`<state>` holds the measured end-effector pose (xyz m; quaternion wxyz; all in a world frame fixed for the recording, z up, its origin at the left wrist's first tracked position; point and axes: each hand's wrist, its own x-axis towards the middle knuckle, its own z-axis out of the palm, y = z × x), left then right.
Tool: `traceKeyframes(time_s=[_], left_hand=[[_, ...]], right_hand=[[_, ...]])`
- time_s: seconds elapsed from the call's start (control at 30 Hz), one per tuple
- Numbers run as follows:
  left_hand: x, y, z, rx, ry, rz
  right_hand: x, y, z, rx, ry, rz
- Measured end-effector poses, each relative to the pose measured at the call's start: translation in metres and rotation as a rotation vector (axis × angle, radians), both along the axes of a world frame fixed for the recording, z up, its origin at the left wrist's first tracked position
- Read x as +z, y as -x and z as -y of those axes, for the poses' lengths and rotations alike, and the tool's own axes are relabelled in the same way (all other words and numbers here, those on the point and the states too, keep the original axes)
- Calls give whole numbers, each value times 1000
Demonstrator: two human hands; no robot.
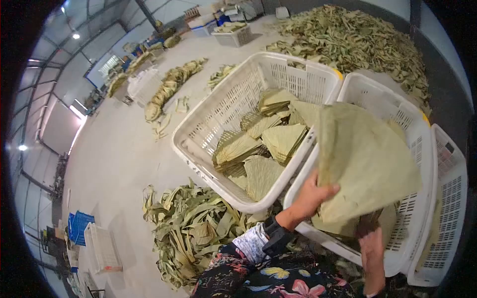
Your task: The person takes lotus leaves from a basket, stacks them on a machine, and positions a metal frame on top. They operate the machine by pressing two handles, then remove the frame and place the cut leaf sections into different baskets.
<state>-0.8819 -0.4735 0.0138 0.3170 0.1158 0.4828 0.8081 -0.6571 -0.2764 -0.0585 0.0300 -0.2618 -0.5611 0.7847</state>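
Note:
A big folded dried leaf (365,164), pale green, is held up over the middle white basket (427,149). My left hand (310,196) grips its lower left edge, thumb on top. From below, my right hand (371,243) holds its bottom edge. Left of it stands another white basket (208,116) with several folded leaves (261,144) stacked inside.
A third white basket (449,208) sits at the far right. Loose leaf scraps (191,228) lie heaped on the concrete floor in front. A large leaf pile (353,39) fills the back right. More baskets and crates stand farther off, some blue at the lower left.

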Motion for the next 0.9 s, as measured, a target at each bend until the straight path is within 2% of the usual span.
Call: traceKeyframes(time_s=[0.03,0.1,0.13,0.2,0.27,0.37,0.43,0.47,0.5,0.57,0.63,0.7,0.77,0.8,0.87,0.9], left_hand=[[-3,2,10,-73,-12,34],[-16,15,32,-163,-3,-79],[-12,23,44,-179,78,-63],[-11,38,66,-218,158,-36],[-16,50,79,-143,265,-124],[-20,72,97,-87,185,-44],[-17,112,114,-80,91,29],[-22,141,123,-93,125,61],[-27,170,132,-106,159,87],[-28,222,148,-58,117,131],[-58,282,166,2,103,70],[-116,342,187,90,121,86],[-169,383,204,223,137,223],[-180,389,203,209,140,226],[-202,397,205,363,232,339],[-266,421,224,385,486,273]], right_hand=[[32,34,29,66,110,-309],[56,87,76,-123,298,-478],[58,105,91,-136,290,-473],[54,132,114,-250,453,-457],[50,153,132,-281,387,-415],[53,188,154,-342,299,-320],[38,206,159,-179,130,-252],[33,218,169,-152,191,-293],[-31,194,143,176,-213,59],[33,226,196,81,-365,-242],[28,212,197,361,-1070,-119],[20,197,197,387,-1154,-78],[15,184,193,499,-1221,1],[7,179,192,490,-1218,13],[-7,175,189,409,-1224,-49],[-4,182,192,398,-1225,-38]])
